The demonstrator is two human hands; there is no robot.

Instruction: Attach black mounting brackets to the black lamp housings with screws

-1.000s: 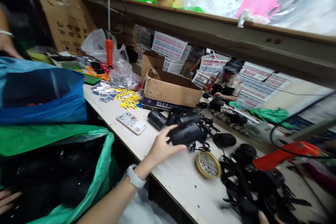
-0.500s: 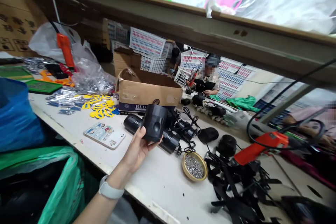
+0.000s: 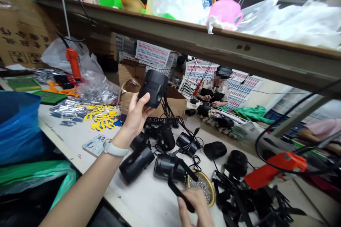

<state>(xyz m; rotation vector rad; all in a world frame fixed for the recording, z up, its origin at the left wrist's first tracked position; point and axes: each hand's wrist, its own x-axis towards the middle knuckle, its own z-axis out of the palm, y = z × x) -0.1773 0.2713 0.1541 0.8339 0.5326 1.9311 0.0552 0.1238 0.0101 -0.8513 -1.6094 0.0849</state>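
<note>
My left hand (image 3: 137,115) holds a black cylindrical camera housing (image 3: 153,88) up above the white workbench (image 3: 149,198), its cable hanging down. My right hand (image 3: 195,207) sits at the bottom edge and grips a black plastic bracket (image 3: 179,192) just in front of a small round dish of screws (image 3: 203,188). Two more black housings (image 3: 136,163) (image 3: 167,166) lie on the bench below my left forearm, with several others and tangled cables behind them.
A cardboard box (image 3: 149,101) stands behind the raised housing. An orange electric screwdriver (image 3: 274,168) hangs at the right over a pile of black brackets (image 3: 250,198). Blue (image 3: 18,124) and green (image 3: 34,177) bags sit at the left. A phone (image 3: 94,144) lies on the bench. Another person (image 3: 215,90) works beyond.
My left hand has lifted the black housing from bench level up in front of the cardboard box. My right hand has come into view at the bottom, holding a black bracket.
</note>
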